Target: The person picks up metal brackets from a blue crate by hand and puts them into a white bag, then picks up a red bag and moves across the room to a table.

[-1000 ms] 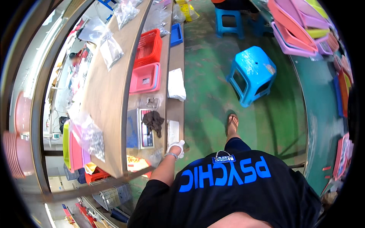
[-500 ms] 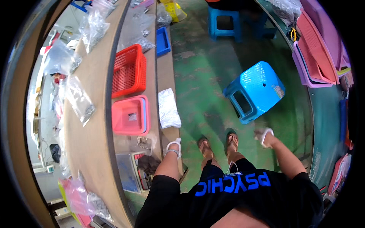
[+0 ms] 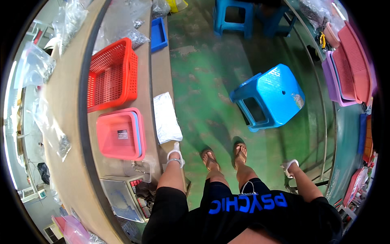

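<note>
My left hand (image 3: 175,153), with white material around it and a band at the wrist, hangs just below a white plastic packet (image 3: 167,118) on the low ledge; whether they touch is unclear. Beside it on the shelf are stacked pink baskets (image 3: 118,134) and a clear container (image 3: 140,170). Low on the right side, near a table frame, is my right hand (image 3: 289,168), also with a white band, small and blurred. No object shows in either hand, and the fingers of both are too indistinct to read.
A blue plastic stool (image 3: 280,95) stands ahead on the green floor (image 3: 199,85), with another blue stool (image 3: 233,18) farther off. Red baskets (image 3: 113,75) and a blue tray (image 3: 158,34) line the left shelves. Pink and purple baskets (image 3: 345,73) lean at the right.
The view has shifted, so the left shelves sit farther left. My right hand has moved lower and away from the stool. My left hand now appears closer to the white packet.
</note>
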Demonstrator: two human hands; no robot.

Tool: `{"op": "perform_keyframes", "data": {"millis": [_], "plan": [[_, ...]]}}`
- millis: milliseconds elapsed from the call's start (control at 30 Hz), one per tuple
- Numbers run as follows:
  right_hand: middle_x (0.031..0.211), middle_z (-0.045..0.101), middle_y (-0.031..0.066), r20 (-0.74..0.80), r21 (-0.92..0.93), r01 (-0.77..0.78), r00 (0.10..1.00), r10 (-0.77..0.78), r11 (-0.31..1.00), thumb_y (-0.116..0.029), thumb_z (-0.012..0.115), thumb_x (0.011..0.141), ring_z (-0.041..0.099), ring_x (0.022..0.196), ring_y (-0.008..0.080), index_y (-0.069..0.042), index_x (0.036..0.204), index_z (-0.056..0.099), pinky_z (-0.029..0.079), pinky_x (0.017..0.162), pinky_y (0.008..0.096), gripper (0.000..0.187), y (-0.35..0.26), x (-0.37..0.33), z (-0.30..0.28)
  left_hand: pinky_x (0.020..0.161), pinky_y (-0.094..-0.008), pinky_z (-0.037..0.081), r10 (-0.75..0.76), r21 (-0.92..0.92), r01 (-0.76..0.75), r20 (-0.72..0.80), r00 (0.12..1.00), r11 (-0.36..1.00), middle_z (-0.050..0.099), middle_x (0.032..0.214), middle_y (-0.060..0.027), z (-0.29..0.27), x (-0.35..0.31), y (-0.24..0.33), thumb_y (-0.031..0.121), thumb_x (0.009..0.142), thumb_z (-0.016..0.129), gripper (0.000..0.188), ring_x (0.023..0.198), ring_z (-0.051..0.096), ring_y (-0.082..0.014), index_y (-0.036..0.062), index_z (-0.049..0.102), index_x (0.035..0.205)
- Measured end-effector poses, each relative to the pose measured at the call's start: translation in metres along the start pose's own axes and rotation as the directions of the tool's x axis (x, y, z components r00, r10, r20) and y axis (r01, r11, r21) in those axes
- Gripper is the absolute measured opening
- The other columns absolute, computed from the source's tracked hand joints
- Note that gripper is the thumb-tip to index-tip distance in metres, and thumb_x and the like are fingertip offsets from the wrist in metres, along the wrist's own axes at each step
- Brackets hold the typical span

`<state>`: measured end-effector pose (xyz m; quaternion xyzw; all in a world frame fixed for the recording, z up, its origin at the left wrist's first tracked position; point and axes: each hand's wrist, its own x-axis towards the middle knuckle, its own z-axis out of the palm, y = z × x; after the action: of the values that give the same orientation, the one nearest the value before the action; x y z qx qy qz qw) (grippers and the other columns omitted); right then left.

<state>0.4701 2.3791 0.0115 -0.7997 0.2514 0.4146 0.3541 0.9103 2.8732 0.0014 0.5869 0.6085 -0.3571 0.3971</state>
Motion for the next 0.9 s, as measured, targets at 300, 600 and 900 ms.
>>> {"op": "perform_keyframes", "data": {"millis": [300,600,900], "plan": [[0.121,0.058,0.0111,0.195,-0.470,0.096,0.981,-0.003,0.877,-0.012,0.062,0.073,0.056,0.110,0.0268,-0.014,0.116,0.062,0.047,0.089,0.0322,0.043,-0.046,0.012,-0.004,0.109,-0.0577,0.007,0.008,-0.324,0.044,0.157,0.988,0.945,-0.003,0.153,-0.0162,0.036,0.101,0.055,0.073,0.057,0.070,0.131,0.138,0.003,-0.0443,0.0103,-0.002,0.147],[0.105,0.063,0.0091,0.097,-0.611,0.204,0.978,-0.183,0.765,-0.011,0.064,0.068,0.060,0.099,0.0274,-0.015,0.101,0.066,0.052,0.075,0.0373,0.033,0.031,-0.011,0.024,0.088,-0.0330,0.039,0.298,-0.609,-0.082,0.261,0.918,0.789,0.054,0.122,-0.0028,0.047,0.186,0.045,0.054,0.084,0.053,0.053,0.107,0.049,-0.0207,0.0135,0.055,0.118],[0.114,0.061,0.0106,0.025,-0.580,0.210,0.970,-0.240,0.787,-0.008,0.061,0.068,0.057,0.107,0.0311,-0.014,0.108,0.064,0.049,0.084,0.0392,0.041,-0.035,-0.056,-0.022,0.093,-0.0339,0.041,0.462,-0.483,-0.214,0.480,0.746,0.849,0.057,0.125,-0.0029,0.074,0.046,0.001,0.051,0.091,0.042,0.057,0.108,0.053,-0.0234,0.0078,0.053,0.125]]}}
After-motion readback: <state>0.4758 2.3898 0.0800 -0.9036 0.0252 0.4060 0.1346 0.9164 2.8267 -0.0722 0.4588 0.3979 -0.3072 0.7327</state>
